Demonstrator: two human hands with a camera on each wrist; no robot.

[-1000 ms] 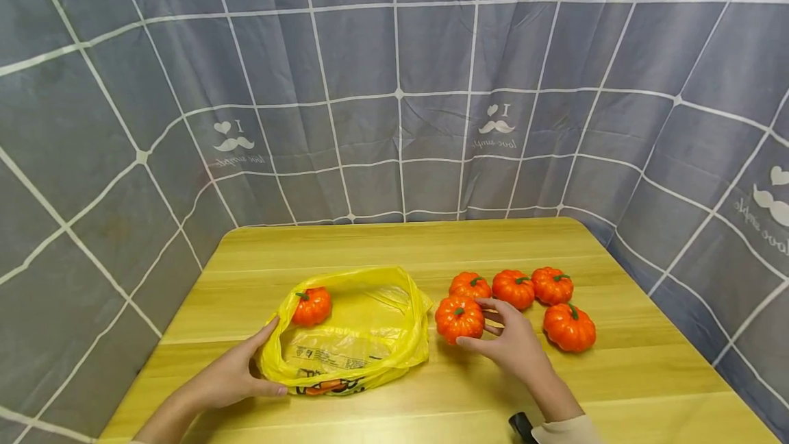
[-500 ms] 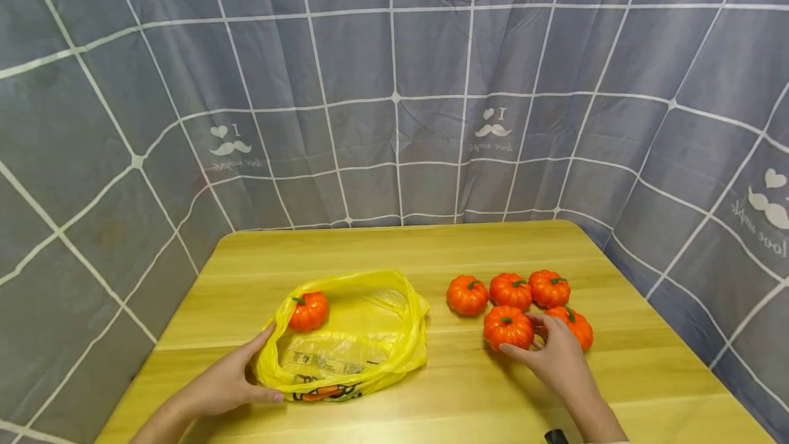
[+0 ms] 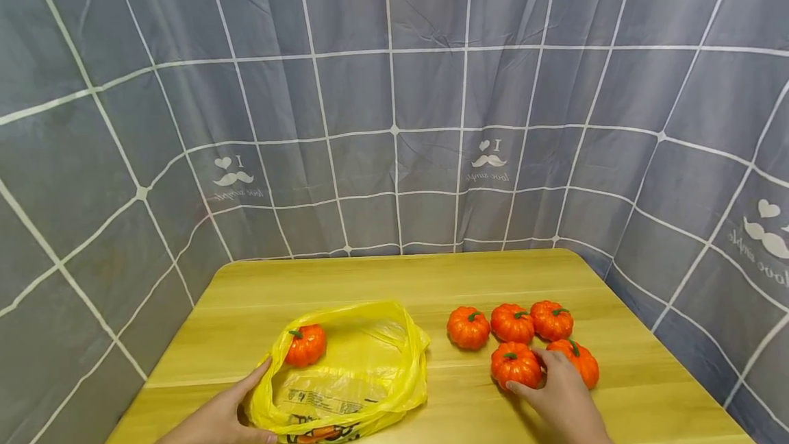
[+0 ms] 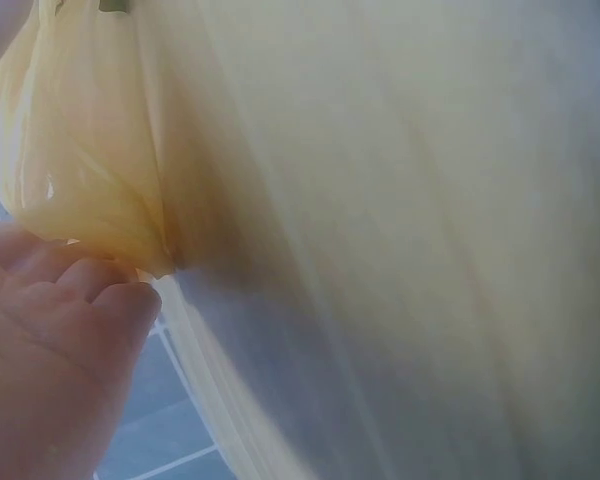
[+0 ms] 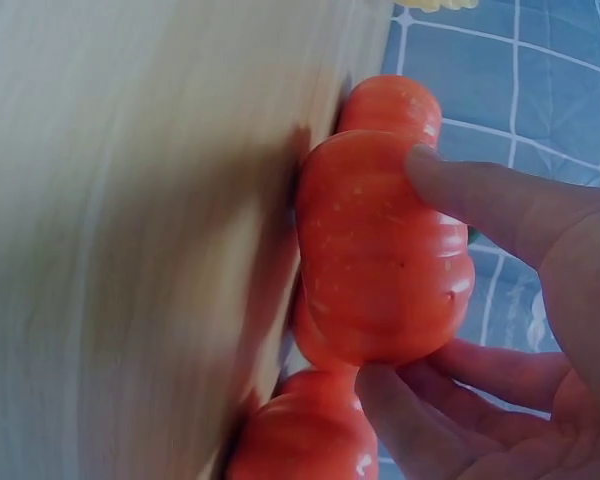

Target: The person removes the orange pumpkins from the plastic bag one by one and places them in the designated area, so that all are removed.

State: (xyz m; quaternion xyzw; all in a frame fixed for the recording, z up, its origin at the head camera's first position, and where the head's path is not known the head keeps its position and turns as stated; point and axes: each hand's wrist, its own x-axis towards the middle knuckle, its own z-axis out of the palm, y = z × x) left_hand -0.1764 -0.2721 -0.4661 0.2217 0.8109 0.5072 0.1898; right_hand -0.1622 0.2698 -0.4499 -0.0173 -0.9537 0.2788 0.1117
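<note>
My right hand (image 3: 562,392) grips a small orange pumpkin (image 3: 514,364) with a green stem, thumb on one side and fingers on the other. In the right wrist view this pumpkin (image 5: 380,250) sits between thumb and fingertips, just at the tabletop. On the left, a yellow plastic bag (image 3: 411,389) lies with its mouth spread wide. One pumpkin (image 3: 306,346) rests inside at its left. My left hand (image 3: 224,411) touches the bag's left side, thumb and fingers spread apart. In the left wrist view its fingertips (image 4: 130,295) press against the thin plastic.
Behind the gripped pumpkin stand three more in a row: a left one (image 3: 467,329), a middle one (image 3: 511,324) and a right one (image 3: 551,321). Another pumpkin (image 3: 579,363) is partly hidden behind the right hand. A grey checked curtain (image 3: 394,88) surrounds the wooden table (image 3: 370,283).
My right hand has carried its pumpkin rightward, away from the bag to a spot before the row. The left hand stays at the bag. The head view has tilted up.
</note>
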